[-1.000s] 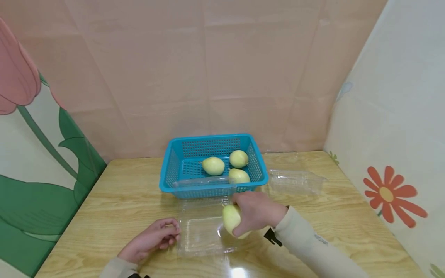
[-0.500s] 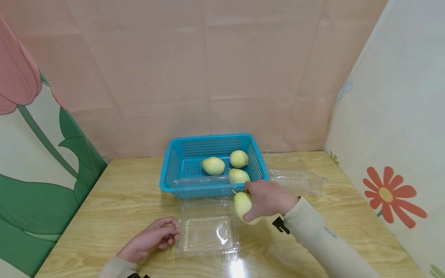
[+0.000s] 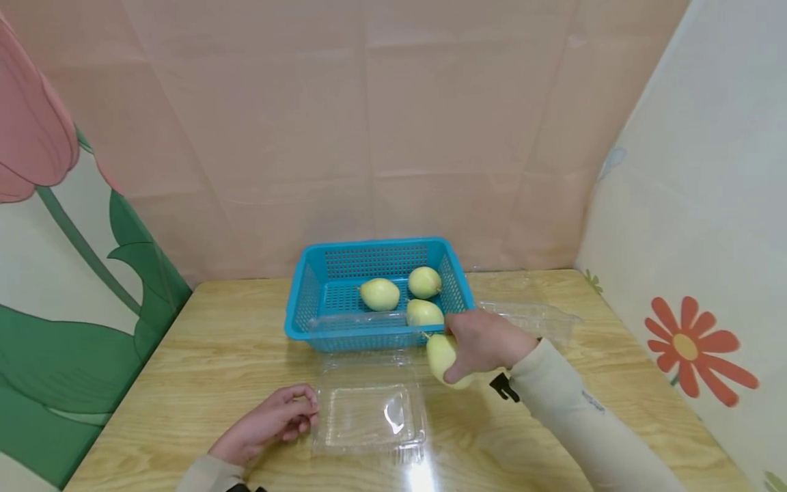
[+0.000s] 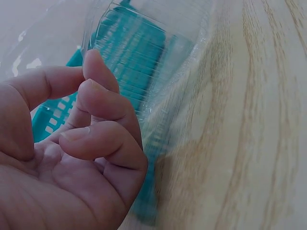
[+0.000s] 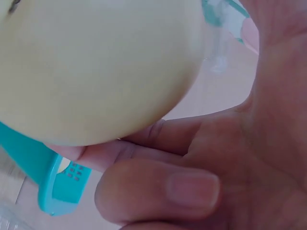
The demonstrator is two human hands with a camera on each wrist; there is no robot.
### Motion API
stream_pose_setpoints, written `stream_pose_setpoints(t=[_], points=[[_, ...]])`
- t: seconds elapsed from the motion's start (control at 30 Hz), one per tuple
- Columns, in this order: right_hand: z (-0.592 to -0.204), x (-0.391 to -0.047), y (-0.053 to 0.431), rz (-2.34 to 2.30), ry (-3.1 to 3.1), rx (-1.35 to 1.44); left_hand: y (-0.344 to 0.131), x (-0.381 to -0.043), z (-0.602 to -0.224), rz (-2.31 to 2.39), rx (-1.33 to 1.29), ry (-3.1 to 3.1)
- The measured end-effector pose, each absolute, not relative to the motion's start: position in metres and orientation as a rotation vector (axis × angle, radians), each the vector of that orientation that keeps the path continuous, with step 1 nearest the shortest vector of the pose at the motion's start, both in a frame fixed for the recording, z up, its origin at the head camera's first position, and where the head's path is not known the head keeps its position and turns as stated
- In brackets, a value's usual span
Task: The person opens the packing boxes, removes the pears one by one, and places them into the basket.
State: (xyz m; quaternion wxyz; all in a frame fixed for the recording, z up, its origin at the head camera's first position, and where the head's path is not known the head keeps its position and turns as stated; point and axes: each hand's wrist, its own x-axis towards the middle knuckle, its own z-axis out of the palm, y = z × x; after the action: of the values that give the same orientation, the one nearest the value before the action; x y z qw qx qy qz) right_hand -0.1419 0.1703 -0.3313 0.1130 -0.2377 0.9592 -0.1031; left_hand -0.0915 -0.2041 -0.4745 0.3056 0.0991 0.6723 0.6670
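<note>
My right hand [image 3: 492, 339] holds a pale green pear [image 3: 441, 357] by its side, fingers curled round it, in front of the basket's right corner. In the right wrist view the pear [image 5: 96, 67] fills the upper left. An opened clear plastic clamshell box [image 3: 369, 415] lies before me, its lid raised against the basket's front. At its left edge is my left hand [image 3: 277, 418]; in the left wrist view, thumb and index fingertip pinch the edge of the clear box [image 4: 139, 28]. More pears [image 3: 379, 294] lie in the blue basket [image 3: 296, 301].
A second clear plastic container [image 3: 535, 318] lies right of the basket, partly behind my right hand. The wooden table [image 3: 221, 355] meets a pink back sheet [image 3: 277, 171]; printed sheets stand at both sides.
My right hand has carried the pear from above the clamshell box up and to the right, clear of the box. The left hand has stayed at the box's left edge.
</note>
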Motion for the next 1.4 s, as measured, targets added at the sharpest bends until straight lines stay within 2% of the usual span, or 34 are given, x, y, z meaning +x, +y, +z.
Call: stream_pose_setpoints(t=[0.33, 0.9, 1.4], points=[[-0.324, -0.158, 0.178, -0.373, 2.809, -0.613, -0.204, -0.090, -0.477, 1.773, 0.244, 1.774], [-0.301, -0.217, 0.157, -0.439, 2.837, -0.692, -0.204, -0.092, -0.477, 1.776, 0.255, 1.770], [-0.335, -0.275, 0.112, -0.438, 2.755, -0.776, -0.204, -0.094, -0.477, 1.761, 0.242, 1.757]])
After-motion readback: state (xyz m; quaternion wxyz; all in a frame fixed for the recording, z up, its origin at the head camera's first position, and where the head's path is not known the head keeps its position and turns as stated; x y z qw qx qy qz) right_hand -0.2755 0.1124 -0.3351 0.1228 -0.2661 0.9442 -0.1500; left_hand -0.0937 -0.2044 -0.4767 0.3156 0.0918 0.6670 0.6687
